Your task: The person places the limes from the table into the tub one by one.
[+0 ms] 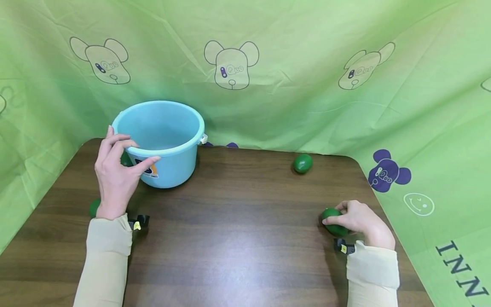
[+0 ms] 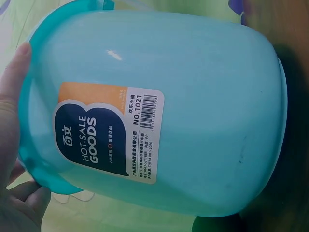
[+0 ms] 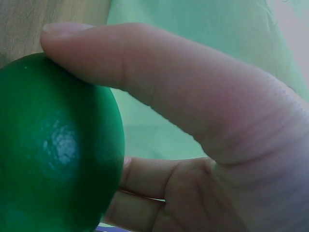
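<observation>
At the back left of the table stands a light blue bucket (image 1: 174,164), its label facing front. My left hand (image 1: 116,170) holds its near-left rim, fingers over the edge and thumb low against the outer wall. The left wrist view is mostly filled by the bucket's side and its printed label (image 2: 106,133). On the right side, my right hand (image 1: 358,219) grips a glossy green lime (image 1: 334,222) between thumb and fingers. Close up, the thumb lies over the top of this lime (image 3: 58,140), while part of the fingers is hidden behind it.
Another lime (image 1: 303,163) lies near the back edge, right of centre. Left of my left wrist, a partly covered lime (image 1: 94,207) shows, and one more green lime (image 1: 125,159) peeks out beside the bucket. A green printed cloth (image 1: 268,106) hangs behind the wooden table (image 1: 230,221).
</observation>
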